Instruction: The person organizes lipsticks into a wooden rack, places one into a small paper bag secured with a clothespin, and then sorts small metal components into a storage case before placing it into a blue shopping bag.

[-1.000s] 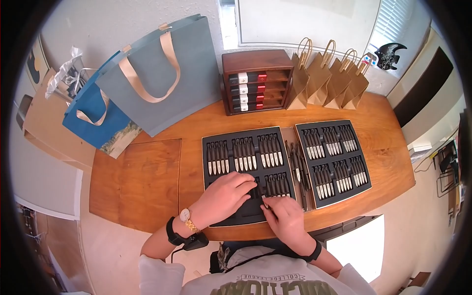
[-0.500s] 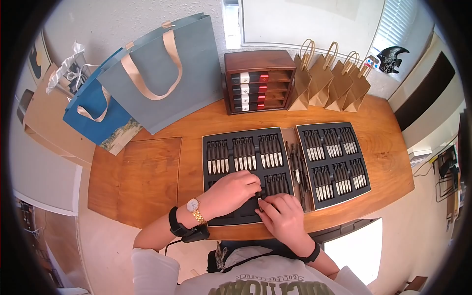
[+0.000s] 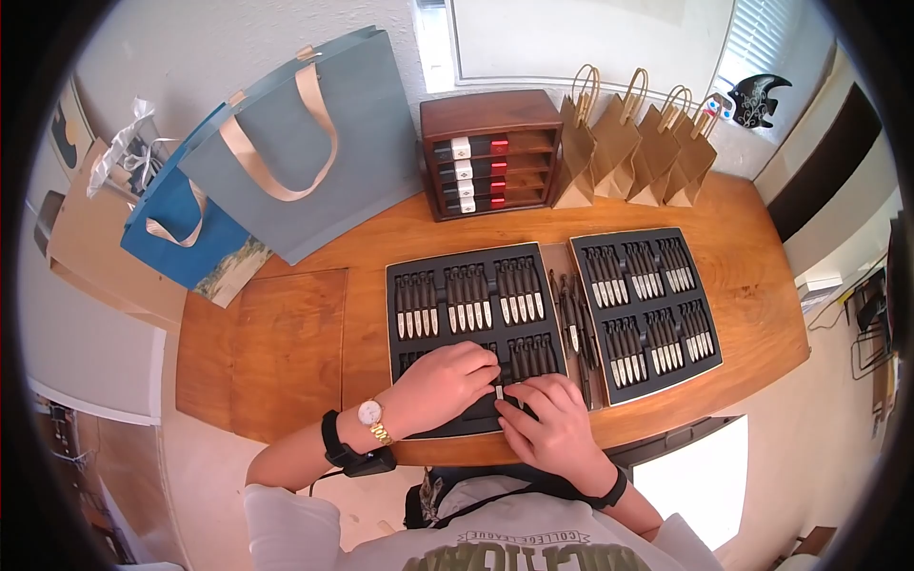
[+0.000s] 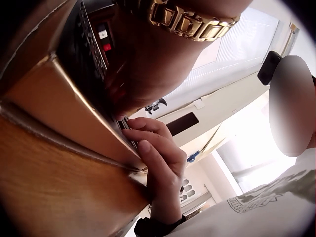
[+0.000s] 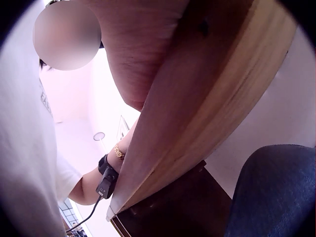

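In the head view, the left hand point(image 3: 443, 383) bends its fingers over the lower middle part of the left black tray point(image 3: 443, 343); its fingertips hide what they touch. Just right of it, the right hand point(image 3: 555, 426) pinches a small dark stick with a pale tip point(image 3: 499, 391) between thumb and forefinger. Rows of similar dark, pale-tipped sticks point(image 3: 469, 297) lie in the tray's slots. The left wrist view shows the right hand point(image 4: 160, 158) at the tray's edge, its thumb and fingers close together. In the right wrist view the tray is out of sight.
A second filled tray point(image 3: 647, 309) lies to the right, with loose dark sticks point(image 3: 574, 324) between the trays. Behind stand a wooden rack point(image 3: 490, 114), brown paper bags point(image 3: 614, 152), and a large grey-blue bag point(image 3: 295, 190) beside a blue one point(image 3: 186, 243).
The pale tip and the right hand's fingertips have shifted slightly left, toward the left hand. Both hands stay over the lower part of the left tray.
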{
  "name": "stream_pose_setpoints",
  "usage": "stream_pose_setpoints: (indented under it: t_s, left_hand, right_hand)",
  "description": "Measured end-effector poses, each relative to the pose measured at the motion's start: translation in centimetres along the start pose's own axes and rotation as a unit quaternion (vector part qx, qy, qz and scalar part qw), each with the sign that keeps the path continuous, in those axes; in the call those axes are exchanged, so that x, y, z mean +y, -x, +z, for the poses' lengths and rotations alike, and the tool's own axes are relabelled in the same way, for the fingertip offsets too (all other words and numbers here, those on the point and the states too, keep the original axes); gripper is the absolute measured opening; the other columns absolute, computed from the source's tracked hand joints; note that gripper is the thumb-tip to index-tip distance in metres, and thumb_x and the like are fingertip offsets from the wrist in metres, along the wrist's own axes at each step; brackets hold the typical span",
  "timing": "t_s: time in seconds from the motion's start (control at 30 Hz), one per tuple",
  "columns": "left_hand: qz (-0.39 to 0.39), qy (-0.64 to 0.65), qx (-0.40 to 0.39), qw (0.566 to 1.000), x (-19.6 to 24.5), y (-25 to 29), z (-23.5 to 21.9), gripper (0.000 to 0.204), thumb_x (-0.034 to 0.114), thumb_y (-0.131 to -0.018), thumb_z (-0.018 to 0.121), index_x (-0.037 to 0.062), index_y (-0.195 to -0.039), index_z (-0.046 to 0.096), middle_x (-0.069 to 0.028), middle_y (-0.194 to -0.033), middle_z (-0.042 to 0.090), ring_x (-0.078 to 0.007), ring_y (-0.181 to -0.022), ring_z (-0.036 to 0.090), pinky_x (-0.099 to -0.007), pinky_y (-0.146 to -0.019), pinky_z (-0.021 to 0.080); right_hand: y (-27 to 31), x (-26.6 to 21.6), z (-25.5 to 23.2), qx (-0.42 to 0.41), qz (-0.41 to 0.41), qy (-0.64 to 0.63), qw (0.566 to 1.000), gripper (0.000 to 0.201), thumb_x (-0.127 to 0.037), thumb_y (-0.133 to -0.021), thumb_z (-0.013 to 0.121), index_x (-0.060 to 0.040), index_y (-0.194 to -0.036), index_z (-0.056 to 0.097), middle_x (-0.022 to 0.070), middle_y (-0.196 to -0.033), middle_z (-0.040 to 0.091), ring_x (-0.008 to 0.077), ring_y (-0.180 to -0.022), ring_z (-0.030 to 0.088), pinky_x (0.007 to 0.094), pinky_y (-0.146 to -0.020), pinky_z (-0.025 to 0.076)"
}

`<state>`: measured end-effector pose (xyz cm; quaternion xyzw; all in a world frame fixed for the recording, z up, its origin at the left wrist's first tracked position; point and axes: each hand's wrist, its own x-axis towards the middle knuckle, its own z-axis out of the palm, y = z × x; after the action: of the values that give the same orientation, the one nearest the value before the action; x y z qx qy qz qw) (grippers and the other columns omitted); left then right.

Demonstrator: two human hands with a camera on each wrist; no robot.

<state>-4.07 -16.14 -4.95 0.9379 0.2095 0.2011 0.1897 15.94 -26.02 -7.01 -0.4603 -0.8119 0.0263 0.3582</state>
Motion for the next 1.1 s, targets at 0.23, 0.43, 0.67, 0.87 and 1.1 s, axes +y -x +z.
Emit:
stream_pose_setpoints:
  t_s: [0.23,0.43,0.67,0.87,1.1]
  left_hand:
    - [0.013,-0.08,-0.044,0.996,0.5,-0.2,-0.6,0.022,0.008,-0.082,0.071,0.0022,-0.104,0.071,-0.0067,-0.107,0.066,-0.0246,-0.103,0.062,-0.0383,-0.091,0.05]
    - [-0.021,-0.071,-0.069,0.995,1.6,0.4,-1.0,0.031,0.009,-0.081,0.073,0.0019,-0.112,0.068,-0.0075,-0.118,0.063,-0.0261,-0.114,0.058,-0.0387,-0.098,0.048]
    - [-0.014,-0.064,-0.055,0.996,2.2,0.4,-1.5,0.033,0.013,-0.082,0.074,0.0032,-0.113,0.068,-0.0083,-0.121,0.062,-0.0272,-0.117,0.056,-0.0392,-0.099,0.047]
    - [-0.005,-0.059,-0.06,0.996,2.9,-0.1,-1.8,0.029,0.015,-0.083,0.075,0.0041,-0.109,0.068,-0.0076,-0.116,0.064,-0.0257,-0.113,0.058,-0.0388,-0.094,0.049]
    - [0.001,-0.061,-0.045,0.997,2.9,-0.3,-2.0,0.027,0.016,-0.083,0.075,0.0042,-0.107,0.069,-0.0064,-0.113,0.065,-0.0248,-0.108,0.06,-0.0383,-0.092,0.05]
  right_hand:
    - [-0.2,0.1,0.0,0.009,-0.001,-0.008,1.0,0.023,-0.009,-0.075,0.073,-0.0047,-0.098,0.071,0.0077,-0.108,0.063,0.0253,-0.104,0.059,0.0431,-0.094,0.046]
    - [0.7,0.7,-2.1,0.129,0.157,0.076,0.976,0.032,-0.001,-0.077,0.071,-0.0061,-0.109,0.065,0.0069,-0.103,0.064,0.0266,-0.094,0.06,0.0401,-0.082,0.044]
    - [1.1,3.3,-4.3,0.093,0.26,0.194,0.941,0.026,-0.011,-0.079,0.074,-0.0073,-0.102,0.064,0.007,-0.093,0.06,0.0271,-0.089,0.056,0.0394,-0.076,0.04]
    - [0.7,4.0,-3.7,0.09,0.265,0.21,0.937,0.019,-0.011,-0.077,0.074,-0.0085,-0.091,0.062,0.0069,-0.086,0.057,0.0272,-0.083,0.056,0.0395,-0.074,0.04]
    - [0.6,4.5,-3.8,0.118,0.235,0.22,0.939,0.013,-0.008,-0.077,0.074,-0.0081,-0.086,0.064,0.0046,-0.079,0.06,0.0255,-0.075,0.059,0.038,-0.071,0.042]
